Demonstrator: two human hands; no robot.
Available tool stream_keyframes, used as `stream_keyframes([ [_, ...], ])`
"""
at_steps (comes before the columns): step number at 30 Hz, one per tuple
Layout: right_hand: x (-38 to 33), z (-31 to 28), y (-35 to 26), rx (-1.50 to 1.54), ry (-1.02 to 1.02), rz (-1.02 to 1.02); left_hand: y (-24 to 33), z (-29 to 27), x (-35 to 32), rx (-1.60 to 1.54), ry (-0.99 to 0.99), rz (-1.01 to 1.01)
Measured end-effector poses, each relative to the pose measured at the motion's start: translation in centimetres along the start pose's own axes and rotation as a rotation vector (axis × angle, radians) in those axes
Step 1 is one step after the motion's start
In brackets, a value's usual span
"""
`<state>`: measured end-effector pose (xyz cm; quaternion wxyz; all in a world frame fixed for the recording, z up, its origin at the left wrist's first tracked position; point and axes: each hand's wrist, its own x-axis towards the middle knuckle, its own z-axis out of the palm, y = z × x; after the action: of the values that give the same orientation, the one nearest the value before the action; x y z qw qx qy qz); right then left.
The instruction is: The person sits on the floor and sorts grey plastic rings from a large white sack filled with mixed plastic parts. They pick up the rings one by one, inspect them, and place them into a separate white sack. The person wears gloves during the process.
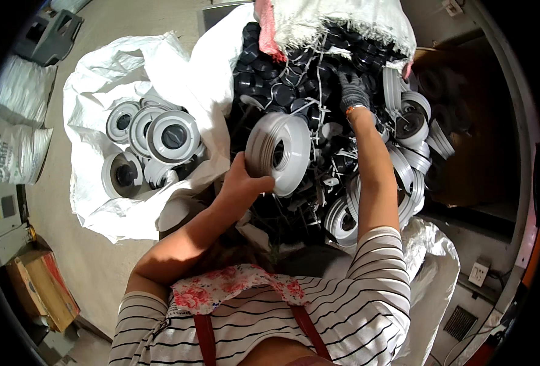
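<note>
My bare left hand [244, 183] grips the lower left rim of a stack of grey plastic rings [293, 161], nested together and tilted, slightly blurred. Beneath and behind it spreads a heap of black plastic caps [283, 94], mixed with thin pale plastic strips. At the far right of this heap, my right hand [353, 91], in a dark grey glove, reaches down among the caps. Its fingertips are buried, so whether they grasp anything is hidden. Several more grey ring stacks [402, 165] lie beside my right forearm.
To the left stands an open white sack [90, 79] holding grey rings with black centres [174, 135]. Another white woven sack [367, 15] lies over the heap's far edge. A cardboard box [43, 287] sits lower left, a grey plastic crate [50, 33] upper left, a wall socket [479, 272] lower right.
</note>
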<state>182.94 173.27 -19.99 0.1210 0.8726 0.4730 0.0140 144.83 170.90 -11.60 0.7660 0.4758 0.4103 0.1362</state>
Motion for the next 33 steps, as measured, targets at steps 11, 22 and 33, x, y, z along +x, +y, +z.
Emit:
stream_keyframes([
  [11,-10.7,-6.3,-2.6,0.448,-0.132,-0.371,1.2,0.4,-0.8,0.004,0.188,0.259],
  [22,-21.9,-14.7,-8.4,0.668,0.026,-0.617,1.6,-0.6,-2.6,-0.055,-0.272,0.193],
  [33,-24.8,-14.9,-9.1,0.647,0.038,-0.662,1.2,-1.4,-3.3,-0.283,-0.460,0.125],
])
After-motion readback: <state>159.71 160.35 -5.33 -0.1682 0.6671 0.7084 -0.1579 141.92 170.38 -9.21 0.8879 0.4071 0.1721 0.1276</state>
